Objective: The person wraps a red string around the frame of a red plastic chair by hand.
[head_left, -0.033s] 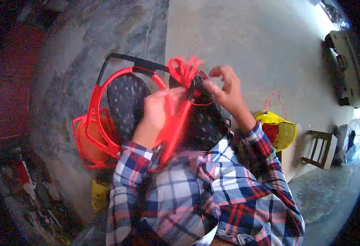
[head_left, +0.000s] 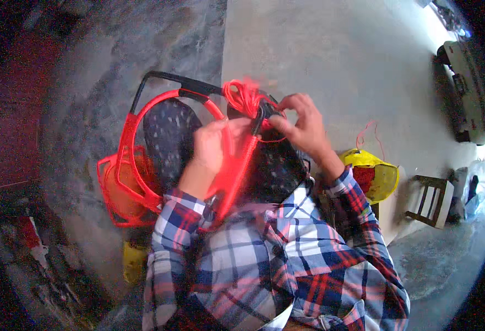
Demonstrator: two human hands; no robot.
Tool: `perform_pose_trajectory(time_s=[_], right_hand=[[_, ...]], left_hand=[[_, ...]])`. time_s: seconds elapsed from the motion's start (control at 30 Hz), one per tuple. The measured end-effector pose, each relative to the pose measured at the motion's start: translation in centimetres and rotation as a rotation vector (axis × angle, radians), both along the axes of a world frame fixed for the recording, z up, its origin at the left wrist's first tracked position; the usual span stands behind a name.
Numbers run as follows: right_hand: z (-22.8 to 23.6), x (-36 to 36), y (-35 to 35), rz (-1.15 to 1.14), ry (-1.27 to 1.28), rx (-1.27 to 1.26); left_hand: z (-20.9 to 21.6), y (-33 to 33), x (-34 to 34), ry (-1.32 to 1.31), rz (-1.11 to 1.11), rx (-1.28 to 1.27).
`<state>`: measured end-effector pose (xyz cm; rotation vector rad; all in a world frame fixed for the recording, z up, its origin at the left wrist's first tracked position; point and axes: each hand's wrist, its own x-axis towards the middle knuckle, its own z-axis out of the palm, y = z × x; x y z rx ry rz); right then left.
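Head camera view, looking down at a seated person in a plaid shirt: a large red-and-black curved frame [head_left: 234,175] leans across the lap, over legs clothed in dark fabric with white flecks [head_left: 168,132]. The left hand [head_left: 208,146] appears to grip the frame's inner curve, fingers passing behind a red bar. The right hand [head_left: 307,124] has its thumb and forefinger curled beside the frame's black corner [head_left: 264,113], near a thin red loop; whether it pinches the loop, I cannot tell. A loose bundle of bright red cord [head_left: 242,99] hangs at that same corner.

The work looks part-way along. Red covers the sides and the inner ring, with a corded texture along the right-hand bar; the top bar [head_left: 192,84] and the corner show black. The bundle is not yet taken up, so some cord work seems left, though how much cannot be judged.

Counted: two hands, one frame in the lap, one cord bundle. On the grey floor [head_left: 320,49] around the person are one smaller red frame with an orange middle [head_left: 125,194] at left, one yellow bag-like container [head_left: 386,179] with red contents at right, and one slatted piece [head_left: 443,205] beyond it.
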<state>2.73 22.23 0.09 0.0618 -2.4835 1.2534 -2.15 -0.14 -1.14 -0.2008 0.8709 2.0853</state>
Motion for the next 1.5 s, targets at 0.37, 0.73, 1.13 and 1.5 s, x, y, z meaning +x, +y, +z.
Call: perform_pose_trajectory(time_s=[0.37, 0.73, 1.13, 1.5], right_hand=[[1.0, 4.1, 3.2, 0.161, -0.219, -0.871], [-0.3, 17.9, 22.3, -0.164, 0.176, -1.258], [0.5, 5.7, -1.1, 0.089, -0.676, -0.59], [-1.1, 6.8, 6.0, -0.209, -0.434, -0.775]], left_hand=[[0.6, 1.2, 1.0, -0.032, -0.258, -0.29], [1.2, 0.4, 0.1, 0.009, -0.209, -0.348], [0.9, 1.1, 0.5, -0.026, -0.192, -0.328], [0.5, 1.0, 0.1, -0.026, -0.19, -0.328]])
